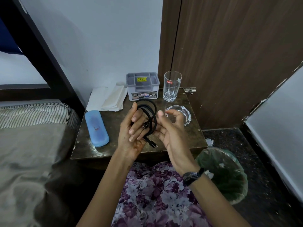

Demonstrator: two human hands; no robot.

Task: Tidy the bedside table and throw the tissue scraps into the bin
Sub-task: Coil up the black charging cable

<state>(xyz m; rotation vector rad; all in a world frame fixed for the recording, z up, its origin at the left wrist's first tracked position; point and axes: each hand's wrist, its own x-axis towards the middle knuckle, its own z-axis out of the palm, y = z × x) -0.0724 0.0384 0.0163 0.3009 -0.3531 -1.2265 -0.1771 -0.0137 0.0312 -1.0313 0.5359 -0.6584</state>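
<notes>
Both hands hover above the dark brown bedside table. My left hand grips a coiled black cable, its fingers curled through the loops; a plug end hangs below. My right hand touches the coil from the right with relaxed, half-bent fingers. Folded white tissues lie at the table's back left. A bin lined with a green bag stands on the floor at the right of the table, with a white tissue scrap on the floor beside it.
On the table: a blue case at the left, a grey compartment box at the back, a clear tumbler and a glass ashtray at the right. Bed at the left, wooden door behind.
</notes>
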